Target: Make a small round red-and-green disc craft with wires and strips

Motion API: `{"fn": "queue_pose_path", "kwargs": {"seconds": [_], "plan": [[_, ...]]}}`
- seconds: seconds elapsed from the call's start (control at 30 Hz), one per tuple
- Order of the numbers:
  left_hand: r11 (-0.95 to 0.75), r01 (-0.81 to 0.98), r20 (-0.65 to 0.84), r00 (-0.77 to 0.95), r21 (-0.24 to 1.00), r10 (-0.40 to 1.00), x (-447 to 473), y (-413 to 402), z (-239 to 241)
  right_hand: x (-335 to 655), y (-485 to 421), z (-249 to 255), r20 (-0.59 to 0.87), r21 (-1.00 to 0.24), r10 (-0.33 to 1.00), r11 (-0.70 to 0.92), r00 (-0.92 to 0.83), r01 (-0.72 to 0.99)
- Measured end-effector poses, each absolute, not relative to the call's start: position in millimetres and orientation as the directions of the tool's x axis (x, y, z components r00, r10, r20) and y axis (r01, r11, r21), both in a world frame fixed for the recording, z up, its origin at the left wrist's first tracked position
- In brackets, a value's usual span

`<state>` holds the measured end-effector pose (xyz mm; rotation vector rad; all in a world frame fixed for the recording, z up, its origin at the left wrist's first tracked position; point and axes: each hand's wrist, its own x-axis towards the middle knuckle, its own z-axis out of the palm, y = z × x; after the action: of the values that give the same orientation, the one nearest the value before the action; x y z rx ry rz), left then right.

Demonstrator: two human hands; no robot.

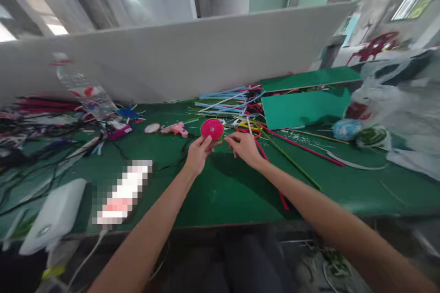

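Note:
My left hand (198,153) grips a round pinkish-red disc (212,129) by its lower edge and holds it up above the green table. The disc has a small pale centre and a thin yellowish-green rim low on its right side. Just to the right of it, my right hand (244,146) is closed in a pinch, its fingertips close to that rim. Whatever is between those fingertips is too small to make out. Behind the right hand lie scissors with yellow and orange handles (252,130). A pink glue gun (175,129) rests left of the disc.
Blue and white fuzzy stems (223,100) are piled at the back beside a green box (305,109). Long red and green stems (292,160) lie on the right. A plastic bottle (84,89), a white power bank (57,215) and a blurred-out phone (123,194) are on the left.

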<state>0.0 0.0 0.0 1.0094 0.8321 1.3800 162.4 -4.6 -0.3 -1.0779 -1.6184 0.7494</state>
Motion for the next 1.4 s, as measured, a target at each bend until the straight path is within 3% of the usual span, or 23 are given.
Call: {"fn": "queue_pose_path", "kwargs": {"seconds": [0.2, 0.33, 0.43, 0.53, 0.63, 0.97, 1.17, 1.4], "plan": [[0.011, -0.465, 0.022, 0.066, 0.885, 0.998, 1, -3, 0, 154, -6, 0, 0.248, -0.967, 0.967, 0.244, -0.052, -0.067], [0.083, -0.578, -0.049, 0.074, 0.812, 0.996, -2, -2, 2, 144, -12, 2, 0.106, -0.929, 0.991, 0.069, -0.083, -0.363], [0.138, -0.606, -0.094, 0.104, 0.783, 0.99, -4, -2, 3, 146, -10, 3, -0.004, -0.872, 0.977, -0.108, -0.214, -0.477], [0.174, -0.579, -0.109, 0.145, 0.797, 0.983, -3, -4, 4, 158, 0, 4, -0.024, -0.876, 0.927, -0.2, -0.375, -0.439], [0.17, -0.534, -0.085, 0.181, 0.828, 0.98, -2, -6, 5, 172, 10, 5, -0.003, -0.908, 0.888, -0.195, -0.459, -0.372], [0.004, -0.347, 0.067, 0.193, 0.938, 0.979, 2, -6, -1, 187, 14, 13, 0.088, -0.993, 0.929, 0.055, -0.361, -0.1], [-0.087, -0.201, 0.124, 0.177, 0.976, 0.977, 2, -6, -3, 188, 16, 12, -0.035, -0.986, 0.903, -0.101, -0.428, -0.13], [-0.131, -0.164, 0.159, 0.171, 0.978, 0.972, 3, -5, -5, 186, 13, 16, -0.033, -0.991, 0.934, -0.077, -0.357, -0.11]]}}
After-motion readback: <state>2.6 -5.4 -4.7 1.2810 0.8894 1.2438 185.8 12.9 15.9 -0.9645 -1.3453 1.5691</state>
